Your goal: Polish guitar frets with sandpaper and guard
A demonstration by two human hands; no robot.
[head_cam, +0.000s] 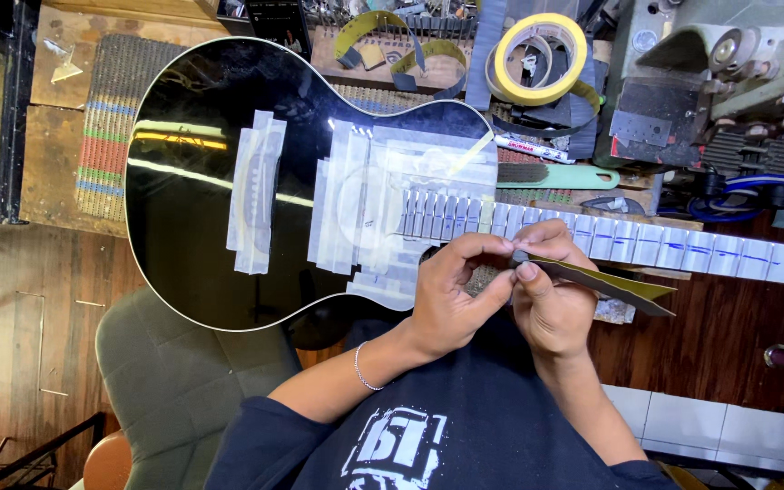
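Both hands, left (451, 290) and right (546, 295), pinch a thin olive-backed sandpaper sheet (605, 281) above the taped neck of the glossy black guitar (192, 236); it looks light and floppy, best held at its folded edge.

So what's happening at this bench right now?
A person has a black guitar lying flat in front of them, its body and fretboard covered in strips of masking tape. Both hands meet over the neck: the left hand and right hand pinch a folded sheet of sandpaper. A roll of yellow tape sits behind the guitar.
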